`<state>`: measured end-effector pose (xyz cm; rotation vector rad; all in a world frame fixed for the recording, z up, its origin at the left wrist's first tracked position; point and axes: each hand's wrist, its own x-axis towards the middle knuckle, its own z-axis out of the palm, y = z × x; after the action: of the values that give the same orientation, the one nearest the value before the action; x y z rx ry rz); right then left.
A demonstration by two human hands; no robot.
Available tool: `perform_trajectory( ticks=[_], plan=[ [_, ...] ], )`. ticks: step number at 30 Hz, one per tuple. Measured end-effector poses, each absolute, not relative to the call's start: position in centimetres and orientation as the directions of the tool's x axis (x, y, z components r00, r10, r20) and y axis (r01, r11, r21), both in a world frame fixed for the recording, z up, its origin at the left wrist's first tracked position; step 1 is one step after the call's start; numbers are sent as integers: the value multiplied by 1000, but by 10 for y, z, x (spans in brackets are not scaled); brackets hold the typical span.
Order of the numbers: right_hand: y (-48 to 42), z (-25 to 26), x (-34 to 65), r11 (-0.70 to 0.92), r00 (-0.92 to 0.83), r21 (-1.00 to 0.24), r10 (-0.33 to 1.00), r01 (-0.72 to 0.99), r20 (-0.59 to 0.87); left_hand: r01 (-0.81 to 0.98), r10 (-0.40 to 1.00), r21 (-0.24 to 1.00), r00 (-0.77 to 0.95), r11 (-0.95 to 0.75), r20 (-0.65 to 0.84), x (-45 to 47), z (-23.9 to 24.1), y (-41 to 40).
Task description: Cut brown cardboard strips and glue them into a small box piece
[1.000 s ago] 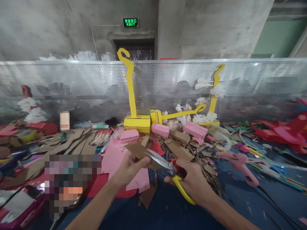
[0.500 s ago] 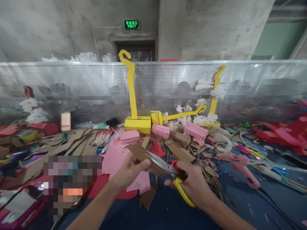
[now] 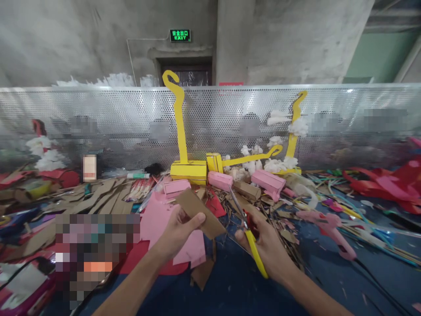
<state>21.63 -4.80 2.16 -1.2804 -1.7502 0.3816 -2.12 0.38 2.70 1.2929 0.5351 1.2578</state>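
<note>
Between thumb and fingers, my left hand [image 3: 182, 228] pinches a flat rectangular piece of cardboard [image 3: 205, 215], tilted down to the right. My right hand [image 3: 263, 241] grips scissors [image 3: 251, 237] with yellow and red handles. Their blades point up and away, apart from the cardboard, and look nearly closed. Under my left hand lies pink foam sheet [image 3: 158, 210] over a red sheet [image 3: 138, 254]. A small cardboard scrap [image 3: 203, 274] rests below the held piece. Loose cardboard strips surround the scissors' blades.
Yellow hook-necked shapes [image 3: 189, 169] and pink boxes [image 3: 220, 180] stand before a perforated metal screen [image 3: 131, 118]. A pink glue gun [image 3: 332, 224] with a black cord lies right. Cardboard strips [image 3: 101, 193] cover the left side; red material [image 3: 394, 184] is heaped far right.
The scissors have come away from the cardboard and turned from pointing left across it to pointing up and away. My left hand keeps its hold on the cardboard.
</note>
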Motion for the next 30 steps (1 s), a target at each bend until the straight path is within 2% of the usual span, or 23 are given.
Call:
perform_trajectory(
  ticks=[3, 6, 10, 14, 22, 26, 30],
  plan=[
    [-49, 24, 215, 411, -52, -682, 875, 605, 482, -352, 943, 916, 194, -191, 271, -19, 29, 6],
    [-47, 24, 213, 390, -43, -740, 897, 548, 440, -234, 959, 947, 121, -222, 255, -19, 31, 7],
    [-43, 18, 210, 340, -35, -879, 936, 336, 349, -100, 950, 957, 133, -271, 283, -19, 34, 6],
    [-39, 14, 210, 335, -53, -904, 941, 264, 334, -63, 940, 953, 157, -296, 302, -19, 34, 5],
    [-34, 9, 212, 267, -61, -923, 964, 278, 260, -2, 941, 950, 136, -314, 311, -17, 35, 7],
    [-42, 20, 211, 231, -64, -877, 972, 422, 225, -9, 943, 952, 133, -306, 304, -17, 35, 7],
    [-48, 28, 208, 214, -34, -841, 973, 498, 228, -123, 950, 963, 173, -240, 258, -16, 37, 3]
  ],
)
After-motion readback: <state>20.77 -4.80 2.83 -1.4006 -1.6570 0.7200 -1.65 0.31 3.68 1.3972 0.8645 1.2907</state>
